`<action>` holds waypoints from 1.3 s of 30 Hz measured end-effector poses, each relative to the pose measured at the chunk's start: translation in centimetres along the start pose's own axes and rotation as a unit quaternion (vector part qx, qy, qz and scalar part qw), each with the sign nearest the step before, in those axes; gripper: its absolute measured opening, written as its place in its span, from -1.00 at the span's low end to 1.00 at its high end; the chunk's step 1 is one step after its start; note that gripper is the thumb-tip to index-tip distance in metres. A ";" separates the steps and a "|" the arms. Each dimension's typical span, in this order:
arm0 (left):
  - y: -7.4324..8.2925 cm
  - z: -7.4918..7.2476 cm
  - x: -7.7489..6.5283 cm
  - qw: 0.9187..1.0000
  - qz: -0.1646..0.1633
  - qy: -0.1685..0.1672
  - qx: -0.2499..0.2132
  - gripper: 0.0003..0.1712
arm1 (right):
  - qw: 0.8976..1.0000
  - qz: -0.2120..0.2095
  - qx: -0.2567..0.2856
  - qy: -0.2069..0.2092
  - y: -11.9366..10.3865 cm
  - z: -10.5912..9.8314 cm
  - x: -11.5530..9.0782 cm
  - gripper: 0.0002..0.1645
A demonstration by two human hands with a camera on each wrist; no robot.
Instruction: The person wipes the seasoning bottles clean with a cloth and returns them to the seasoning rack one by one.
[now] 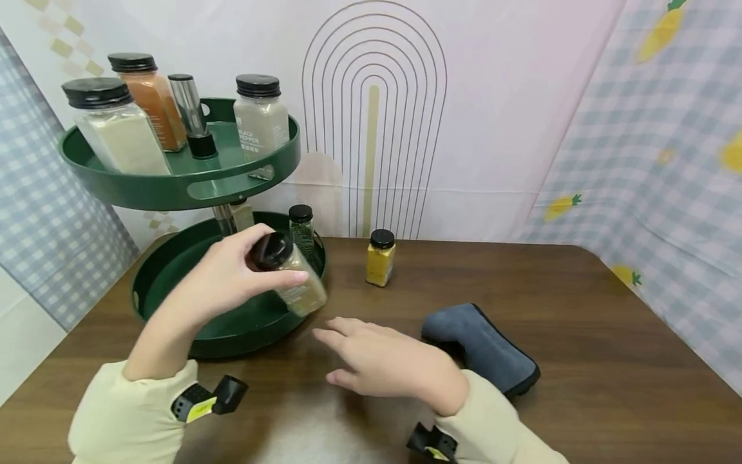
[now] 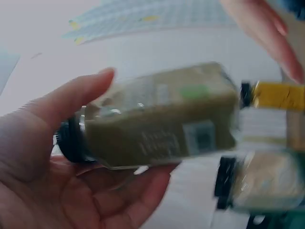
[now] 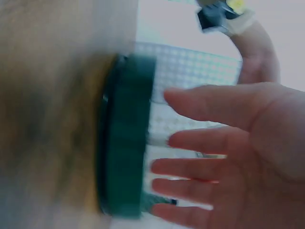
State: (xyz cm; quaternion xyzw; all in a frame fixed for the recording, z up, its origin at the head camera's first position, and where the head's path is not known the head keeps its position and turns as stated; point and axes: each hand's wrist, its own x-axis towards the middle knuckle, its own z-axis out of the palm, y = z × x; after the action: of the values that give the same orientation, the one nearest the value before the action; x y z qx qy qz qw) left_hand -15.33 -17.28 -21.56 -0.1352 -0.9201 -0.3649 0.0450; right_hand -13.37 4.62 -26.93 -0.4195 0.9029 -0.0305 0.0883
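Note:
In the head view my left hand (image 1: 232,274) grips a clear spice jar (image 1: 306,289) near its black lid, thumb along one side. The jar is tilted in front of the lower tier (image 1: 232,341) of a green two-tier rack, base pointing down and right. Brownish-beige powder and a printed label show in the left wrist view, where the jar (image 2: 162,124) lies across the curled fingers. My right hand (image 1: 388,357) is above the table with nothing in it. Its fingers spread out straight toward the green tier (image 3: 128,138) in the right wrist view.
On the upper tier (image 1: 168,193) stand a white-powder jar (image 1: 124,138), an orange-powder jar (image 1: 153,106), a silver-and-black cylinder (image 1: 191,116) and a black pepper jar (image 1: 261,125). Below is a small herb jar (image 1: 303,235). A yellow-powder jar (image 1: 380,263) and a blue-grey cloth item (image 1: 481,348) sit on the table.

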 end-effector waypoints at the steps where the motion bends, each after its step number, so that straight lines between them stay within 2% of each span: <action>1: -0.2 -0.4 -0.1 1.000 -0.004 0.000 0.012 -0.41 | 1.000 -0.012 -0.003 0.011 -0.3 0.3 0.7 -0.33; 6: -1.5 -2.0 -0.4 0.997 -0.026 0.007 0.070 -0.31 | 0.996 -0.065 -0.022 0.062 -1.8 2.2 3.6 -0.31; 10: -2.7 -2.3 -0.1 0.994 -0.043 -0.015 0.103 -0.17 | 0.993 -0.084 -0.019 0.081 -2.4 3.4 5.0 -0.28; 13: -3.5 -2.4 0.1 0.991 -0.049 -0.036 0.117 -0.08 | 0.994 -0.081 -0.002 0.075 -2.2 3.8 5.4 -0.27; 20: -4.9 -2.9 0.3 0.987 -0.064 -0.062 0.134 0.05 | 0.996 -0.042 0.035 0.066 -0.8 3.8 5.3 -0.28; 25: -5.6 -2.4 0.7 0.987 -0.073 -0.075 0.124 0.05 | 0.997 0.007 0.024 0.072 0.0 4.0 5.3 -0.23; 27: -5.8 -2.1 0.9 0.987 -0.075 -0.081 0.113 0.03 | 0.997 0.023 0.004 0.071 0.0 4.1 5.2 -0.20; 30: -5.9 -1.5 1.2 0.988 -0.074 -0.089 0.098 -0.03 | 0.998 0.011 -0.011 0.060 -0.4 4.3 5.1 -0.17; 34: -6.1 -0.7 1.5 0.990 -0.060 -0.095 0.082 -0.25 | 0.998 -0.021 -0.010 0.061 -0.8 4.4 5.1 -0.18; 39: -6.4 0.3 1.9 0.990 -0.056 -0.104 0.081 -0.36 | 0.996 -0.005 -0.012 0.083 -0.2 4.5 5.3 -0.20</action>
State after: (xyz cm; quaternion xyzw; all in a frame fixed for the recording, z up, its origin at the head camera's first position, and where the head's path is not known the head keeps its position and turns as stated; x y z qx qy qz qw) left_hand -18.93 -21.14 -25.62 -0.1162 -0.9525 -0.2750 -0.0603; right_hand -15.73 0.52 -32.07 -0.4209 0.9054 -0.0544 0.0077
